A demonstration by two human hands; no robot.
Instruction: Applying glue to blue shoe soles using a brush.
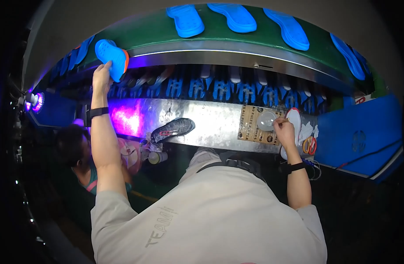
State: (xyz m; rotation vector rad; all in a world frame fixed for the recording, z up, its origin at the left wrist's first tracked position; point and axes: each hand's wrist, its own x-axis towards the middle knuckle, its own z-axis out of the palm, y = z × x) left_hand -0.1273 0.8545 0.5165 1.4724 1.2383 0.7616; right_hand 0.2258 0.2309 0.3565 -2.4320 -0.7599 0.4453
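My left hand (102,75) is stretched up to the far left, its fingers gripping the heel or toe end of a blue shoe sole (110,55) with an orange edge. That sole is at the front edge of the green conveyor belt (145,33). Over on the right, my right hand (284,131) is closed at the rim of a round, pale, translucent dish (266,119). Whatever its fingers pinch is too small to make out. Under the dish lies a printed brown cardboard sheet (248,132). A dark shoe upper (173,130) rests on the metal bench (215,127), left of the cardboard.
More blue soles (239,18) lie along the belt. Below it hangs a row of blue racks (222,90). A white shoe (294,125) and rolls of tape (309,144) sit beside my right hand. At left are a purple lamp (37,102) and another person (74,149).
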